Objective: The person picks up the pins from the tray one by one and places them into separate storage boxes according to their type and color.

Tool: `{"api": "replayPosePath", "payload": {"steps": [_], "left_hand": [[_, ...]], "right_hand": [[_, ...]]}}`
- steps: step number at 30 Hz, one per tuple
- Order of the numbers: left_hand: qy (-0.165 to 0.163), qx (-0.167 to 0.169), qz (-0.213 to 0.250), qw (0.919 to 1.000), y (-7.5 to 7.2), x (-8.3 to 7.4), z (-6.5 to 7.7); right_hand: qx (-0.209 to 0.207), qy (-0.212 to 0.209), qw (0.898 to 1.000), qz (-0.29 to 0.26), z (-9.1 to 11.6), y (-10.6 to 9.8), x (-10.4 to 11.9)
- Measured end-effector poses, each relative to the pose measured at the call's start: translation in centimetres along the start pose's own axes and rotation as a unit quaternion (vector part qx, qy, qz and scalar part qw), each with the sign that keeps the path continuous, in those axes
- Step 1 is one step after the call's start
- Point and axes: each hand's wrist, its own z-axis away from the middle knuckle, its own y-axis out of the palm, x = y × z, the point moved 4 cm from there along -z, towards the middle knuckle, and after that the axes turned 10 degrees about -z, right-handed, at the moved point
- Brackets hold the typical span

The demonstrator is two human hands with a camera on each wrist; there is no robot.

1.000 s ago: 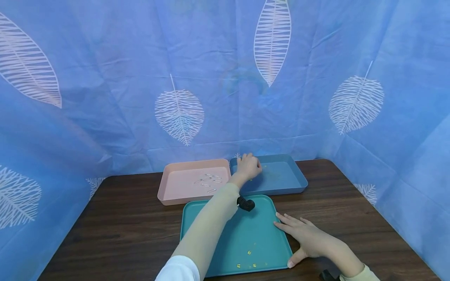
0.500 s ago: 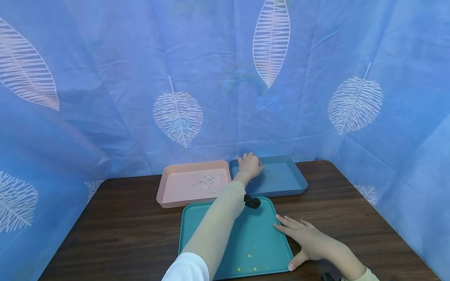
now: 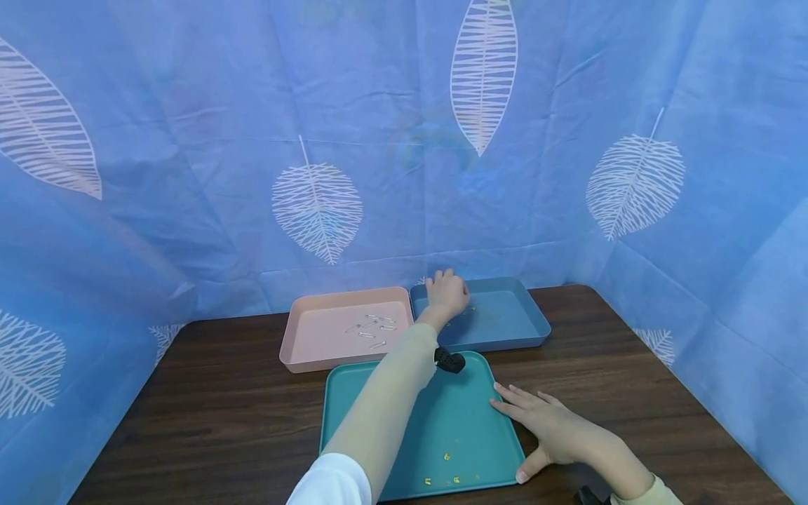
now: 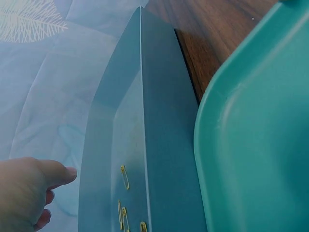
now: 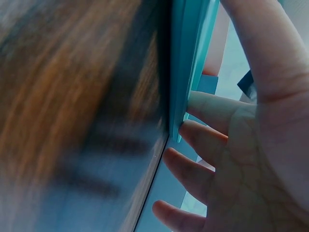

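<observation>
My left hand (image 3: 447, 294) is above the left part of the blue tray (image 3: 505, 340), fingers loosely curled. In the left wrist view its thumb stands apart from the fingers, and nothing shows between them. Gold safety pins (image 4: 125, 177) lie on the blue tray's floor. My right hand (image 3: 549, 428) spreads along the right edge of the teal tray (image 3: 467, 414), fingertips and thumb at the rim. Several small gold pieces (image 3: 447, 456) lie near the teal tray's front edge. My left forearm hides part of that tray.
A pink tray (image 3: 315, 344) with several silver safety pins (image 3: 366, 334) stands at the back left, beside the blue one. All the trays are on a dark wooden table (image 3: 208, 407). A blue leaf-print cloth (image 3: 391, 196) hangs behind.
My left hand has stayed over the blue tray, its forearm shifting slightly right. The right hand keeps its place at the teal tray's edge.
</observation>
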Motion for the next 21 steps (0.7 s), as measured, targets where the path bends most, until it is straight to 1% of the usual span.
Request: {"api": "replayPosePath", "payload": {"steps": [5,11,15,17,21], "left_hand": [[0.014,-0.013,0.015,0.9997,-0.6,0.5,0.7],[0.028,-0.032,0.018,0.9989,-1.2,1.1,2.2],[0.046,-0.050,0.023,0.9974,-1.9,1.2,3.1],[0.053,-0.058,0.021,0.9966,-2.3,1.2,3.6],[0.066,-0.069,0.019,0.9952,-2.6,1.3,4.7]], "right_hand": [[-0.004,-0.003,1.000,0.001,0.0,-0.1,0.0],[0.002,-0.008,1.000,-0.006,0.0,0.0,0.2],[0.002,-0.006,1.000,-0.008,0.1,-0.1,0.3],[0.001,-0.011,1.000,-0.005,0.1,-0.1,0.3],[0.000,-0.012,1.000,-0.004,0.2,-0.1,0.3]]}}
